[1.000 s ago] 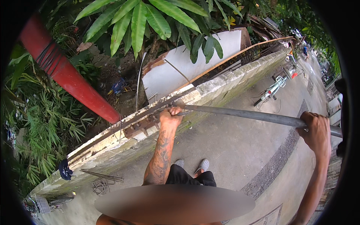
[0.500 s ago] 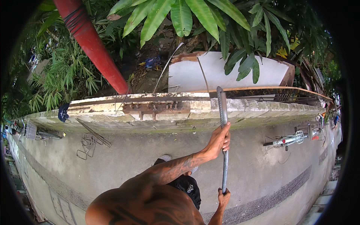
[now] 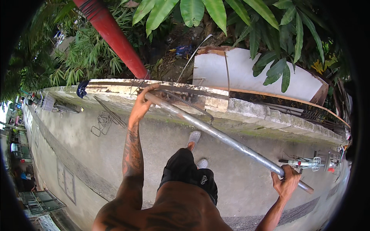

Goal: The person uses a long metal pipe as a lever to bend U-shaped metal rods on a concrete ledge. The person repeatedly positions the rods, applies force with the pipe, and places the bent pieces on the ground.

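Note:
A long grey metal pipe (image 3: 227,136) slants across in front of me, its upper left end by the wall top and its lower right end sticking out past my right hand. My left hand (image 3: 143,101) is closed round the upper end. My right hand (image 3: 287,181) grips the pipe near its lower end. A curved ribbed steel rod (image 3: 189,103) runs from beside my left hand over the wall edge; whether it is joined to the pipe is hidden by my hand. Behind the rod, a rusty bending jig with pegs (image 3: 197,101) sits on the wall top.
A low concrete wall (image 3: 266,115) stands ahead, with a red pole (image 3: 119,44) and a white board (image 3: 246,71) behind it. Bent rods (image 3: 102,123) lie on the ground at left. A bicycle (image 3: 304,163) is at right. Dark cloth (image 3: 82,89) hangs on the wall.
The pipe has swung from nearly upright in view to a slant. My left hand has gone to its upper left end, my right hand out to the right. The view has shifted.

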`<state>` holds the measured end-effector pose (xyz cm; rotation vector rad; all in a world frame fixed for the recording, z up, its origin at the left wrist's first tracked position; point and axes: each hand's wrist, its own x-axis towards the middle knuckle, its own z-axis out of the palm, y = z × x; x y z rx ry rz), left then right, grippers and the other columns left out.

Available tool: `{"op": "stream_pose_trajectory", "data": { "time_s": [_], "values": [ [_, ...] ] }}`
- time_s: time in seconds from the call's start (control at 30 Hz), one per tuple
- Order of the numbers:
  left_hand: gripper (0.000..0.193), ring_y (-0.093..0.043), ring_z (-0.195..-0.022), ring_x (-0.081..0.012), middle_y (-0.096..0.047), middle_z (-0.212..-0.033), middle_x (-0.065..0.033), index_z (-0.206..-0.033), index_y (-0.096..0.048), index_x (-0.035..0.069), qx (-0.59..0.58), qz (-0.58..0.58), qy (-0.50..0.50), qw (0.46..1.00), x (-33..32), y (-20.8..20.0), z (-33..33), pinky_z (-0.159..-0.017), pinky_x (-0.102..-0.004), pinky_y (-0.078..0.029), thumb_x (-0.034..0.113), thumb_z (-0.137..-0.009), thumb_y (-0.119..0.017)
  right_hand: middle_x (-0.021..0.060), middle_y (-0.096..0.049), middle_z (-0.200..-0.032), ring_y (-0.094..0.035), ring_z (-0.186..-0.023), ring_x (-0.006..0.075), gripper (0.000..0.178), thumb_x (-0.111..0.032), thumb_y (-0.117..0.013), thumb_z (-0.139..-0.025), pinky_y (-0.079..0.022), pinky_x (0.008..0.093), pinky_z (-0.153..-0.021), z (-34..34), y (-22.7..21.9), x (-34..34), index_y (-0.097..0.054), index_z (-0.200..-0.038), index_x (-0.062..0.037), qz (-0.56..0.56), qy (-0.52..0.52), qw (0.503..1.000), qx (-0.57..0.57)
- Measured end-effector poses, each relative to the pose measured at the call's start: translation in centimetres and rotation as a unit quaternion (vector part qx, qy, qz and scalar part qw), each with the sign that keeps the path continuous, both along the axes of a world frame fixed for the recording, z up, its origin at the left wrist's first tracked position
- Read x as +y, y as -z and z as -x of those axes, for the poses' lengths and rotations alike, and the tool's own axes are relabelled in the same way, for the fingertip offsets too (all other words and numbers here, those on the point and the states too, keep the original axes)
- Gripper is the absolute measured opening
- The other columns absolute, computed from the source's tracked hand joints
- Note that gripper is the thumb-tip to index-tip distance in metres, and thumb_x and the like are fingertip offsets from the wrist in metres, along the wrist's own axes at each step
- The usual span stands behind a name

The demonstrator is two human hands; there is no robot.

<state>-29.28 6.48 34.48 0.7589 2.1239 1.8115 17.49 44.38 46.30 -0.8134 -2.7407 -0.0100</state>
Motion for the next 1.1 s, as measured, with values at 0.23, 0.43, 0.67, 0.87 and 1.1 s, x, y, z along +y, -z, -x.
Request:
{"op": "stream_pose_trajectory", "data": {
  "time_s": [0.23,0.43,0.67,0.87,1.1],
  "values": [
    [0.029,-0.056,-0.066,-0.0132,-0.058,-0.078,-0.0022,-0.103,-0.061,0.0,-0.237,-0.034,-0.171,0.956,-4.1,10.7,-1.8,-0.065,-0.0294,-0.05,0.029,-0.101,-0.062,0.0081,-0.064,-0.072,-0.063,-0.072,0.0319,0.034,-0.032,-0.086,-0.064,-0.041,0.0412,-0.075,12.7,-2.2,5.1,-0.065,-0.08,-0.0098,0.015,-0.061,0.994,-0.086],
    [0.029,-0.041,-0.051,-0.0068,-0.049,-0.066,0.0033,-0.085,-0.061,0.003,-0.256,0.029,-0.257,0.932,-4.1,12.4,3.4,-0.046,-0.0264,-0.037,0.029,-0.098,-0.068,0.0107,-0.07,-0.077,-0.067,-0.079,0.0334,0.04,-0.037,-0.088,-0.065,-0.044,0.043,-0.079,25.4,-2.8,9.7,-0.072,-0.088,-0.0081,-0.022,-0.126,0.984,-0.122],
    [0.042,-0.042,-0.045,-0.0074,-0.052,-0.058,0.0002,-0.084,-0.071,-0.003,-0.212,0.136,-0.334,0.908,-3.9,12.5,7.3,-0.041,-0.0279,-0.034,0.037,-0.097,-0.067,0.0138,-0.072,-0.081,-0.068,-0.083,0.0347,0.034,-0.024,-0.084,-0.066,-0.047,0.0461,-0.084,32.4,-5.4,12.3,-0.073,-0.093,-0.0067,-0.014,-0.143,0.971,-0.193],
    [0.047,-0.042,-0.047,-0.0092,-0.047,-0.054,0.0003,-0.082,-0.072,-0.003,-0.232,0.182,-0.35,0.889,-3.4,13.0,6.9,-0.042,-0.0298,-0.034,0.042,-0.095,-0.068,0.0182,-0.068,-0.095,-0.063,-0.089,0.0376,0.045,-0.032,-0.083,-0.069,-0.047,0.0472,-0.085,27.1,0.8,18.5,-0.07,-0.099,-0.0008,0.036,-0.113,0.979,-0.165],
    [0.053,-0.052,-0.044,-0.0154,-0.053,-0.05,-0.0053,-0.076,-0.072,-0.002,-0.195,0.285,-0.297,0.89,-4.4,15.9,7.2,-0.046,-0.0346,-0.042,0.046,-0.098,-0.061,0.0205,-0.067,-0.099,-0.059,-0.094,0.043,0.028,-0.018,-0.069,-0.076,-0.044,0.0516,-0.091,24.3,-2.7,22.0,-0.066,-0.098,-0.0007,-0.023,-0.108,0.965,-0.236]
  ]
}}
